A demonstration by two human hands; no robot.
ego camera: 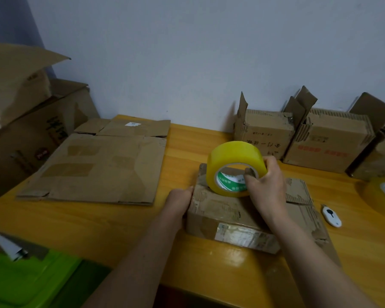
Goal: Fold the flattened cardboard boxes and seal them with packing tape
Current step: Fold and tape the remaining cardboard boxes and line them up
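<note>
On the box (222, 210), my left hand (179, 202) braces the side, fingers hidden; my right hand (266, 184) grips the tape roll (233, 161). Keep tape taut, centred on the seam.

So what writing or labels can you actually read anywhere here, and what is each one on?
Nothing reads clearly enough to quote.
Tape roll: white print on the green core label, blurred.
Left upright box: dark characters, upside down, too blurred.
Next box: red print, illegible.
Big carton on the left: large dark characters and a red mark, unreadable.
Flattened cardboard: small white sticker at the far end, too small.
</note>
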